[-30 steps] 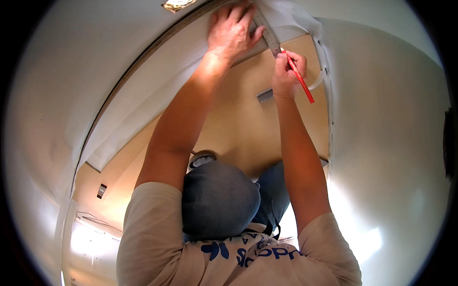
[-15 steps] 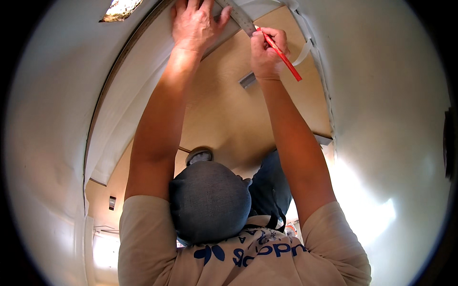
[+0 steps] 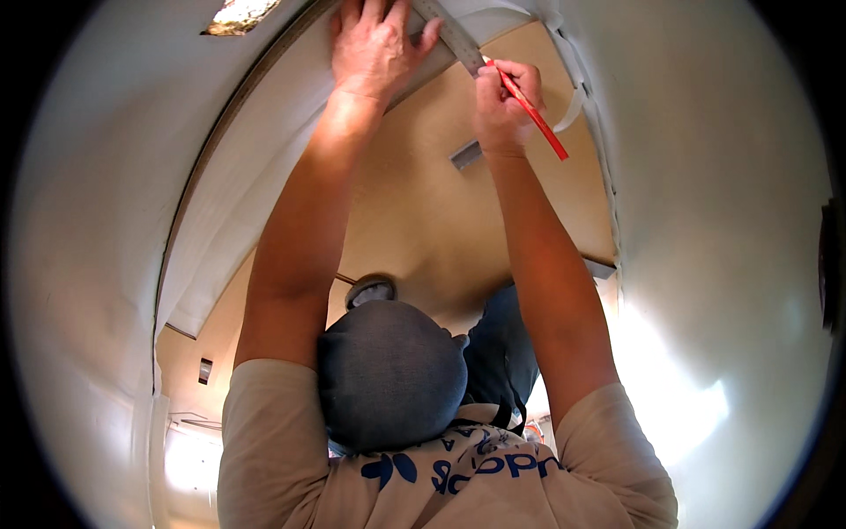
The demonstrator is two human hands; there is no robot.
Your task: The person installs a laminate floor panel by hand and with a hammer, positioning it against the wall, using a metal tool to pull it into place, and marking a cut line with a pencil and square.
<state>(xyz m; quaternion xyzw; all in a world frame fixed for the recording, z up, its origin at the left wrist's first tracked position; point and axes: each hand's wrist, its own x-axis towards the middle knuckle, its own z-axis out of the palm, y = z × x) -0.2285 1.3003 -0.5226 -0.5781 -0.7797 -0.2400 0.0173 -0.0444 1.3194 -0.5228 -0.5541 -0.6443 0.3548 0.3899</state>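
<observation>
At the top of the view, my left hand (image 3: pixel 377 51) lies flat with its fingers stretched and its thumb out to the side. Its fingertips reach the upper edge of the picture, over a pale sheet (image 3: pixel 304 84). Beside that thumb runs a metal ruler (image 3: pixel 456 39), slanting down to the right. My right hand (image 3: pixel 511 106) pinches a flat red pencil (image 3: pixel 538 118), whose tip is at the ruler's lower end. What lies under my left fingers is cut off by the frame.
Pale curved walls (image 3: pixel 723 220) rise on both sides. A tan floor panel (image 3: pixel 414 194) carries a small grey metal plate (image 3: pixel 466 155). A dark strip (image 3: pixel 211 132) edges the left wall, and a cut-out hole (image 3: pixel 240 16) opens above it. My bent knee (image 3: pixel 392 375) is below my arms.
The whole view has shifted slightly, so hands, ruler and walls sit a little lower and further right. Both hands keep nearly the same places against the ruler.
</observation>
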